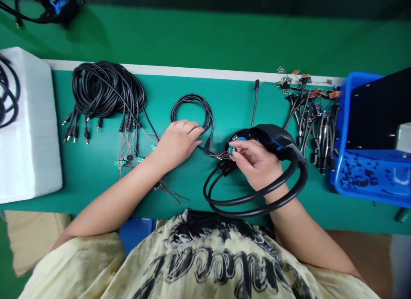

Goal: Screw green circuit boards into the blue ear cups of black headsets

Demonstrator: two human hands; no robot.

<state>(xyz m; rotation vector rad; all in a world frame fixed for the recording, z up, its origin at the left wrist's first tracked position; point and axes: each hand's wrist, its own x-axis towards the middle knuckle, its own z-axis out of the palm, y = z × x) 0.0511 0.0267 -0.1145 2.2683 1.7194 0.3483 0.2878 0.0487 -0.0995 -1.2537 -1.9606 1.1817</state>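
The person's right hand pinches a tiny green circuit board between thumb and fingertips, just above a round black plastic housing with a blue centre. Fine red and dark wires fan out from the board beside the hand. A thick, smooth black looped band curves around the right wrist and joins a padded black shell beyond the hand.

The left hand lies over a loose coil of thin black cable, its fingers curled against the loops; whether it grips them cannot be told. To the left of that hand, a large bundle of coiled black cables ends in metal-tipped jack plugs, with small green boards on thin wires below.

Right of the right hand lies a tangled heap of black leads with small boards and orange tape. Beyond it stands a blue plastic bin scattered with small black bits. The green bench has a white strip along its far edge, and a white foam block sits at its left end, far from both hands.
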